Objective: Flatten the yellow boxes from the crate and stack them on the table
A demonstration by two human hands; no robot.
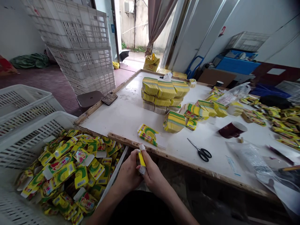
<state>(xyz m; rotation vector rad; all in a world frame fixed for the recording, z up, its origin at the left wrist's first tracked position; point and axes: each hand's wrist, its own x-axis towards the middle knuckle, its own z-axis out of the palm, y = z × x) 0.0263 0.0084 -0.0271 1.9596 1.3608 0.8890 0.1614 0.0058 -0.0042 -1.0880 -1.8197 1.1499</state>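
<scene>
Just below the surface edge, left hand and right hand both closed on an upright yellow folded carton, white crate of similar cartons at left, scissors on the surface, print unreadable

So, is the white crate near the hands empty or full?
Partly full: yellow packets cover the bottom of the white crate, but its wall rises bare above them.

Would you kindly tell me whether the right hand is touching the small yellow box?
Touching. The head view shows the right hand closed around the small yellow box, with no gap between them.
</scene>
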